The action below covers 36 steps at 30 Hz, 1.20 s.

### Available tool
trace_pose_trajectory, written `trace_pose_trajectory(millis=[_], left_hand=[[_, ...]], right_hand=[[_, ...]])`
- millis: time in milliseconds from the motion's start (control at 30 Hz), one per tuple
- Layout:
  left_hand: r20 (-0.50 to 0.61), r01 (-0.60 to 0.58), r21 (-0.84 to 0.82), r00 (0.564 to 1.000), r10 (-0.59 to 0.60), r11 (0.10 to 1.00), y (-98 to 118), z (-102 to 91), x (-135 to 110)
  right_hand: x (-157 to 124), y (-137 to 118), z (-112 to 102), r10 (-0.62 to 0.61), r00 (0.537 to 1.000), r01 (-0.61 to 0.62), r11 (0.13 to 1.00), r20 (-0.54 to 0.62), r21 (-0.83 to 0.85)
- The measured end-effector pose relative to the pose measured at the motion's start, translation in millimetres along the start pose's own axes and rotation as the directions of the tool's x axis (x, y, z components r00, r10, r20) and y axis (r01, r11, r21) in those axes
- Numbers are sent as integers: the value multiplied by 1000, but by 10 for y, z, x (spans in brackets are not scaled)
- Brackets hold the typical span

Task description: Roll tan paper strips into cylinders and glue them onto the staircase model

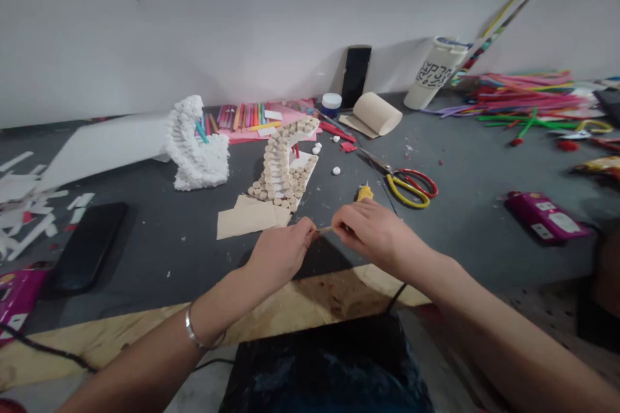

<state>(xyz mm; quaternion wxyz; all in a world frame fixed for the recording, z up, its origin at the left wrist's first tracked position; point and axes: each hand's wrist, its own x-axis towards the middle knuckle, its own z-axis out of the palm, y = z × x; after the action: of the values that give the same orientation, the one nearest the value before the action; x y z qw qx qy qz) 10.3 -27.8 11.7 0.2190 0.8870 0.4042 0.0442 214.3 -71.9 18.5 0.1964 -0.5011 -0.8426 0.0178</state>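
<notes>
My left hand [283, 250] and my right hand [371, 227] meet over the near edge of the grey table [460, 206]. Both pinch the ends of a thin tan paper strip [325, 230] stretched between their fingertips. Just beyond them stands a curved model built of small tan paper rolls [285, 164], with flat tan paper pieces [247, 216] at its foot. A similar white curved model [194, 145] stands to its left. A yellow glue tip [364, 192] lies right behind my right hand.
Yellow-and-red scissors [409, 184] lie right of the models. A dark phone [90, 245] lies at left, another phone [355, 75] leans on the wall. Coloured markers [247, 117], a paper roll [375, 113], a white cup [434, 73], pipe cleaners [527, 100] and magenta packets [545, 216] surround the area.
</notes>
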Motion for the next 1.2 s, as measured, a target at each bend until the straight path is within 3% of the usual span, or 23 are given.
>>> trace_pose_trajectory(millis=[100,200,300,433,533,600,800,900,967,1033,1100,1133,1200], left_hand=[[-111,14,-276,993,-46,961,-5,-64,16],[-220,-36,-537,971,-99,843,-49,-39,34],[-247,-64,-677,958,-144,733,-72,10,51],[-241,-75,-734,958,-156,675,-58,19,53],[-255,-46,-701,948,-191,712,-60,-1,48],[-271,-46,-678,943,-192,734,-79,-1,43],[-283,-61,-760,927,-246,647,-160,97,19],[-274,-71,-798,928,-254,598,-183,130,16],[-263,-66,-813,928,-264,578,-193,136,16],[-249,-39,-814,924,-289,579,-208,138,13],[-247,-8,-803,915,-320,596,-234,142,7],[-257,-1,-793,907,-333,609,-251,141,2],[-295,-5,-752,896,-331,659,-288,130,-7]], right_hand=[[119,18,-52,189,978,-157,944,-85,291],[210,-44,50,407,912,-270,701,-59,660],[287,-132,241,395,915,-275,462,82,843],[360,-177,427,446,889,-288,382,98,878],[376,-157,469,504,863,-253,354,45,900],[378,-140,473,540,840,-246,291,54,924],[436,-138,442,636,751,-155,-93,179,984],[491,-150,409,600,757,-94,-291,259,952],[516,-140,391,579,763,-62,-376,287,924],[521,-117,384,566,768,-53,-410,299,911],[504,-94,392,555,775,-85,-383,303,920],[488,-86,399,553,777,-117,-340,299,933],[448,-79,412,544,793,-217,-171,275,961]])
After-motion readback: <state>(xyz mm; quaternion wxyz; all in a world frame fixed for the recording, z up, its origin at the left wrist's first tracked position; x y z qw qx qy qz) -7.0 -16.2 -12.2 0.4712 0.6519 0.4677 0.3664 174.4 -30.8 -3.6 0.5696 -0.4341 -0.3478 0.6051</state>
